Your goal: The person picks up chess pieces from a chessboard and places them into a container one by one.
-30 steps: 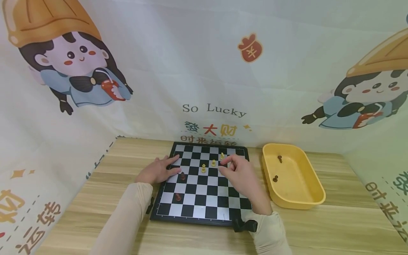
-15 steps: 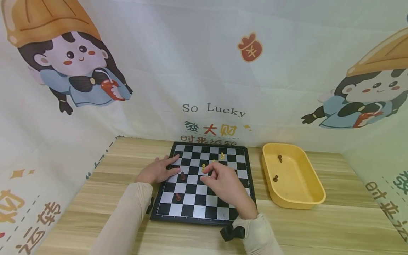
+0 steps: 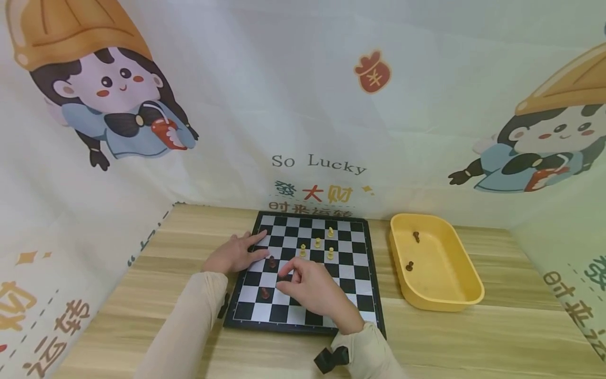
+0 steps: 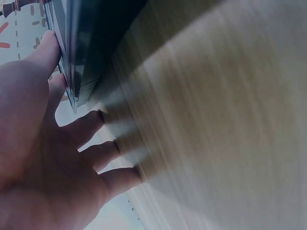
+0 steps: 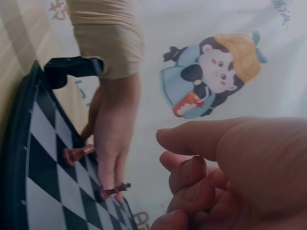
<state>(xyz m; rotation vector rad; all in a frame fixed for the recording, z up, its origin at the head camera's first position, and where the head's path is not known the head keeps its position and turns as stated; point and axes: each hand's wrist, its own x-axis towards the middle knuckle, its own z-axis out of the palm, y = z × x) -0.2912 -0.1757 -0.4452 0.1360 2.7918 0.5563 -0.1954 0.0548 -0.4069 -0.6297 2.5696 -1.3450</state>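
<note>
In the head view a black-and-white chessboard [image 3: 296, 315] lies on the wooden table. My left hand [image 3: 234, 252] rests at its left side, thumb and index finger on the edge; in the left wrist view the other fingers [image 4: 125, 178] reach down to the tabletop. Above the board's left-centre squares hovers my right hand [image 3: 310, 284], thumb and index finger parted with nothing between them. Two red-brown chess pieces, one [image 3: 272, 261] by the left thumb and another [image 3: 265, 293] nearer me, stand left of the right fingertips. Several pale yellow chess pieces [image 3: 303, 250] stand farther back.
Right of the board sits a yellow plastic tray [image 3: 445, 300] with two dark brown chess pieces [image 3: 410, 266] inside. A printed white cloth [image 3: 416, 131] hangs behind and beside the table.
My right hand has moved left and toward me across the board, leaving a yellow chess piece, earlier hidden behind it, in view. The left hand has stayed put.
</note>
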